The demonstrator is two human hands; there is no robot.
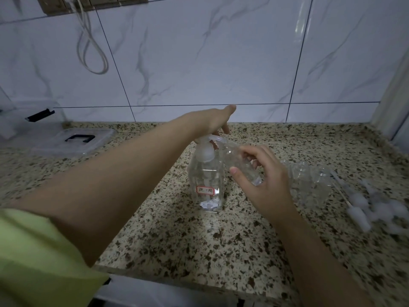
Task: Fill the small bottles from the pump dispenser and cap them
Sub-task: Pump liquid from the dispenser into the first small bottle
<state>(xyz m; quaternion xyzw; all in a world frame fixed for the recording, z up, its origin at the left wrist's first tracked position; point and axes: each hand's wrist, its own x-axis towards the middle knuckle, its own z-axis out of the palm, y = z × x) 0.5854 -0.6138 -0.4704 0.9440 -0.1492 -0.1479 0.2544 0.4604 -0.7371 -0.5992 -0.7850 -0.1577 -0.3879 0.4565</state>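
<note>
Both hands blur: left hand [215,121] hides pump head [207,142], right hand [263,173] holds small bottle [240,161]

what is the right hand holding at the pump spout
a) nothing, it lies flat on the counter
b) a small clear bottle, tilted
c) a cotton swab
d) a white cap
b: the right hand grips a small clear bottle, tilted with its mouth up at the spout of the pump dispenser, while the left hand rests on the pump head.

Left arm reaches forward, left hand [215,121] palm down, fingers straight. Right hand [263,173] is raised beside it, thumb and curled fingers pinching.
</note>
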